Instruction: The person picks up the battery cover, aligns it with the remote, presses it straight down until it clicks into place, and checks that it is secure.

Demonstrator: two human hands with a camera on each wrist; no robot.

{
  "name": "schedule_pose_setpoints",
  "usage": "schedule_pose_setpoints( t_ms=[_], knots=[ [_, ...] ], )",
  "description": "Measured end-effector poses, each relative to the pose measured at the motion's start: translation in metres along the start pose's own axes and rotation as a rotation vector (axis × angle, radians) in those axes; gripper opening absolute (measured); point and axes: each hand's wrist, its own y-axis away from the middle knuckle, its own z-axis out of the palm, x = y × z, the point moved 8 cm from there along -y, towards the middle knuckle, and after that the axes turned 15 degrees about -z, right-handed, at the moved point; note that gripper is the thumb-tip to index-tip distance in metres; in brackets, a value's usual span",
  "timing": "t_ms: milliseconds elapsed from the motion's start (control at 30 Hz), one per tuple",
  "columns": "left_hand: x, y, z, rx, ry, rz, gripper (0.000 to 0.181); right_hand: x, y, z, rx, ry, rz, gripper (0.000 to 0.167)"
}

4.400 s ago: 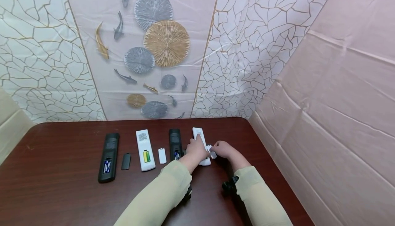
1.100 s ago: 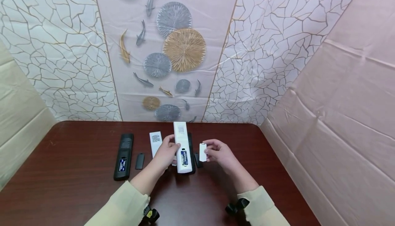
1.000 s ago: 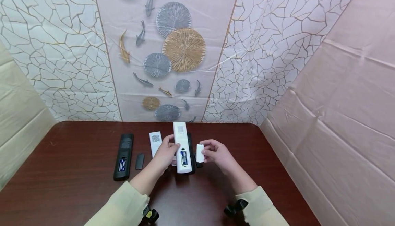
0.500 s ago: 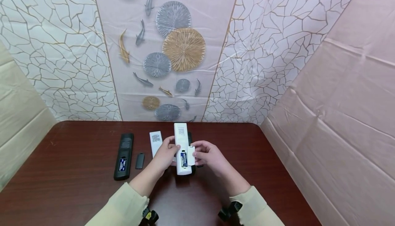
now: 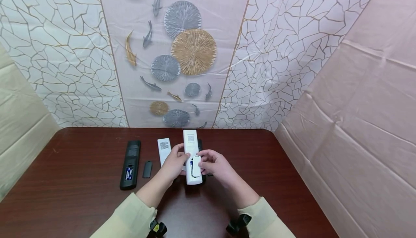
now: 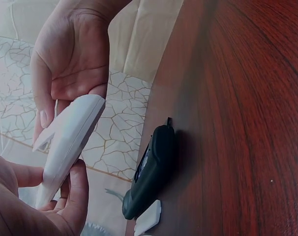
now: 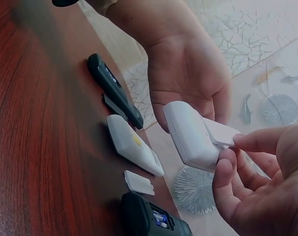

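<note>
Held above the table by my left hand (image 5: 173, 162) is a white remote control (image 5: 190, 144), its back facing me. My right hand (image 5: 218, 165) pinches a small white battery cover (image 5: 196, 166) between thumb and fingers. The cover lies over the right part of the remote's battery bay, and a strip of a blue battery shows beside it. In the right wrist view the cover (image 7: 221, 132) tilts up from the remote (image 7: 191, 137), one end close to its back. From the left wrist, the remote (image 6: 73, 137) is seen edge-on with both hands around it.
On the table (image 5: 81, 209) lie a black remote (image 5: 130, 164) with batteries showing, a dark cover (image 5: 147, 169) and another white remote (image 5: 164, 149), partly behind my left hand. A second black remote (image 6: 151, 169) sits beneath the held one. A loose white cover (image 7: 138, 182) lies nearby.
The white remote was picked up from the table and brought over the black one. My right hand has moved left, carrying the cover from beside the remote onto its battery bay.
</note>
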Motion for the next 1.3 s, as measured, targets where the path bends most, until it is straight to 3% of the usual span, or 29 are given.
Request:
schedule_pose_setpoints(
  t_ms=[633, 1300],
  knots=[
    [-0.0001, 0.0033, 0.0031, -0.006, -0.024, -0.016, 0.055, 0.0008, 0.0017, -0.0001, -0.040, 0.122, -0.039, 0.027],
    [-0.0025, 0.0067, 0.0070, -0.018, -0.017, -0.023, 0.055, 0.0050, 0.0038, -0.0026, 0.045, 0.186, -0.036, 0.017]
  ],
)
